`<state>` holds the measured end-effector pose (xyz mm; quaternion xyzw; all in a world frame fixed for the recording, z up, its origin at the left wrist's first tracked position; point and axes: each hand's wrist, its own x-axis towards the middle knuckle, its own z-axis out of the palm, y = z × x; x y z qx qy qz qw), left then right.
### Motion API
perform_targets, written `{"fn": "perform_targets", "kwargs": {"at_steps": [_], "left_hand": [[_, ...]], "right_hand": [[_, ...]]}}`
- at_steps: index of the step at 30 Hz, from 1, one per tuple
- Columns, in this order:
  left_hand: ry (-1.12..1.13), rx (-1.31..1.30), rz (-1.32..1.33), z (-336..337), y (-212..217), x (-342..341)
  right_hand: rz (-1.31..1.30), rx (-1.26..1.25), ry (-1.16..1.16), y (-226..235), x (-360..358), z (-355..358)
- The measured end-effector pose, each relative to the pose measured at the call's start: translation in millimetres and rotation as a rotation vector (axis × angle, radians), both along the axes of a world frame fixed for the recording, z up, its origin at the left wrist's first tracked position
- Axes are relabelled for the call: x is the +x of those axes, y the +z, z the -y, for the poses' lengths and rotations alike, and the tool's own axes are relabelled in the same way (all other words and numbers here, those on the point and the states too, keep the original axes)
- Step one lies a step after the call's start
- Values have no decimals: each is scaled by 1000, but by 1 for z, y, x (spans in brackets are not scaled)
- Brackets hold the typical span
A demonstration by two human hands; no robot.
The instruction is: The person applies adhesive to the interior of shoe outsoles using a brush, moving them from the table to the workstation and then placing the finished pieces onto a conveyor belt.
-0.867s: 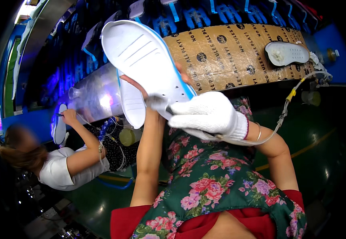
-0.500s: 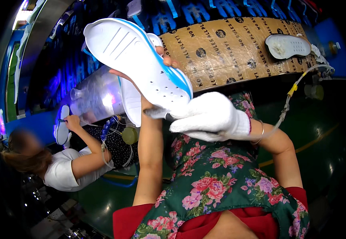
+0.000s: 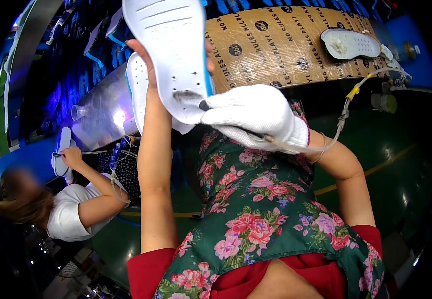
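Note:
My left hand (image 3: 148, 62) grips a white shoe sole (image 3: 173, 55) with a blue edge, thumb on one side and fingertips round the other. The sole's inner face, with grooves and small holes, is turned up. Behind it, partly hidden by my forearm, is a second white sole (image 3: 137, 82). In a white knit glove, my right hand (image 3: 255, 117) is closed round a brush (image 3: 204, 105). Its dark bristles lie against the holed end of the upper sole. A clear tube (image 3: 333, 139) runs from the gloved hand to the right; most of the brush handle is hidden.
Brown printed cardboard (image 3: 265, 45) covers the bench ahead. Another sole (image 3: 353, 44) with whitish material on it lies at its right end. Blue holders (image 3: 96, 55) line the back. At left, a co-worker in a white shirt (image 3: 74, 212) works on a sole (image 3: 62, 149).
The soles in my left hand have moved up and turned more upright. The brush has gone from the sole's end edge onto its inner face. The view has shifted slightly.

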<state>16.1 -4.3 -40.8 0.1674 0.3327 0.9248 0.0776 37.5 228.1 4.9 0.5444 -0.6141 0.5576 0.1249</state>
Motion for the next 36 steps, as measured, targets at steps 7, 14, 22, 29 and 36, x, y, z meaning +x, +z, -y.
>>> {"fn": "perform_targets", "kwargs": {"at_steps": [7,14,22,29,36], "left_hand": [[-317,11,114,3,6,-19],[-12,-600,199,-4,15,-24],[86,-303,286,-23,5,-39],[535,350,335,-38,-18,-12],[0,662,265,-43,-28,95]], "right_hand": [[125,109,289,-1,0,-7],[-40,229,239,0,-8,-7],[1151,259,169,6,-25,-38],[1499,-305,-31,-29,-46,-26],[1598,-335,-33,-51,-41,-21]]}}
